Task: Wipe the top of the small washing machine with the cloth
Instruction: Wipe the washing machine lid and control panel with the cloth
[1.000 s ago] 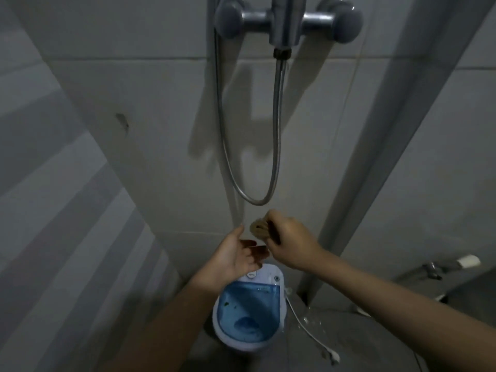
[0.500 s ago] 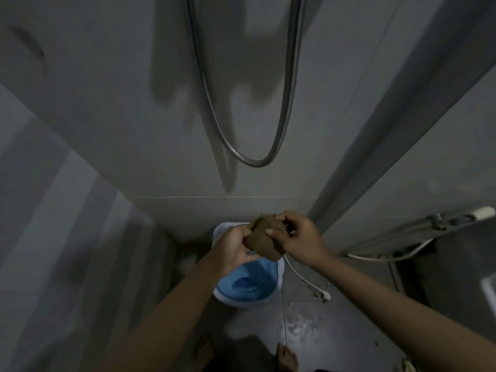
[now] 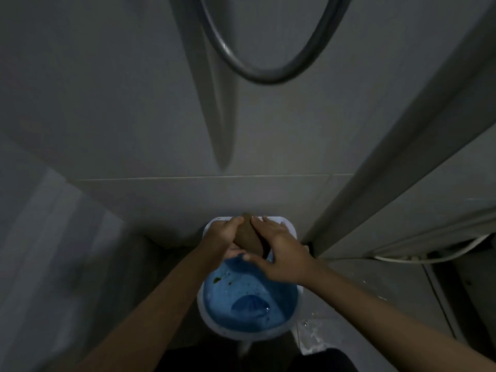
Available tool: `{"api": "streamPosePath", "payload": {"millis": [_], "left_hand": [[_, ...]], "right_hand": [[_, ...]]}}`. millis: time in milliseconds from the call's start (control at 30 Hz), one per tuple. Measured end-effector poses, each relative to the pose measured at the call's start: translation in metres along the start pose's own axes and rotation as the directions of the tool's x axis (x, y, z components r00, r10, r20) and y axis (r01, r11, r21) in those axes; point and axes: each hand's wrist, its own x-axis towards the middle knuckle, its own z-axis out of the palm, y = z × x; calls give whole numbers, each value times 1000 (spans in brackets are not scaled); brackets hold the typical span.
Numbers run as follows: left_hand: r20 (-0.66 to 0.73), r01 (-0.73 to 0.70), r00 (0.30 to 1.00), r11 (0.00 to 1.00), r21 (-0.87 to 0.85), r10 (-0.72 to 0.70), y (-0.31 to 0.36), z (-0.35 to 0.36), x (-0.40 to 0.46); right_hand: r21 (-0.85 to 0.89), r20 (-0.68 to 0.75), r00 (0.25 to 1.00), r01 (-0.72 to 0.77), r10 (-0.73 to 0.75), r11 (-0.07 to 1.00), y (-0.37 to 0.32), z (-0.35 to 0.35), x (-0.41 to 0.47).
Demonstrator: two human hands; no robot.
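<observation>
The small washing machine (image 3: 249,310) stands on the floor against the tiled wall, white with a translucent blue lid. A brown cloth (image 3: 248,238) lies over its far white top panel. My left hand (image 3: 221,238) grips the cloth's left side. My right hand (image 3: 279,251) holds its right side, fingers spread over the cloth and the lid's far edge. Both hands hide most of the white panel and part of the cloth.
A grey shower hose (image 3: 268,63) loops down the wall above. A vertical wall corner (image 3: 375,189) runs right of the machine, with a white cable (image 3: 429,255) behind it. The floor tiles (image 3: 375,304) on the right look wet. Striped wall on the left.
My view tilted down and closer. Both hands, holding the cloth in the air before, have lowered it onto the far top of the machine.
</observation>
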Motion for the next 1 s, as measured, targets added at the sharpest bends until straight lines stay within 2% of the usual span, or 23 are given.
{"api": "streamPosePath", "payload": {"millis": [100,133,200,267,300,400,500,533,600,667,733,867,1000], "left_hand": [[22,-3,1000,992,130,0,-7,-8,35],[29,-40,999,979,202,35,-8,-13,45],[20,-185,982,921,343,189,-8,-24,64],[-14,-320,926,807,497,376,-8,-32,77],[-22,-343,905,761,550,424,-5,-33,76],[15,-485,810,655,579,587,-15,-37,81],[49,-646,658,529,550,752,-44,-49,79],[56,-665,619,484,569,784,-58,-53,78],[66,-664,559,398,633,827,-82,-67,75],[88,-617,597,387,685,797,-103,-86,74],[95,-540,673,399,741,734,-119,-104,74],[129,-456,764,387,801,632,-145,-131,70],[287,-449,811,229,864,509,-168,-149,83]], "right_hand": [[-226,5,999,46,-46,973,33,28,25],[-249,-23,997,70,-78,966,42,38,33],[-269,-99,989,83,-114,959,55,48,47],[-198,-152,976,122,-154,973,64,53,57],[-156,-167,975,121,-147,980,65,51,61],[-70,-287,954,73,-90,995,73,54,69],[154,-361,932,12,44,988,82,62,66],[212,-379,921,-4,86,977,83,65,63],[210,-433,895,-18,109,978,82,66,58],[134,-469,877,-47,106,990,79,70,54],[38,-496,864,-73,82,997,76,74,56],[-175,-534,845,-100,-9,979,68,86,74],[-408,-390,917,-94,-80,908,66,113,92]]}}
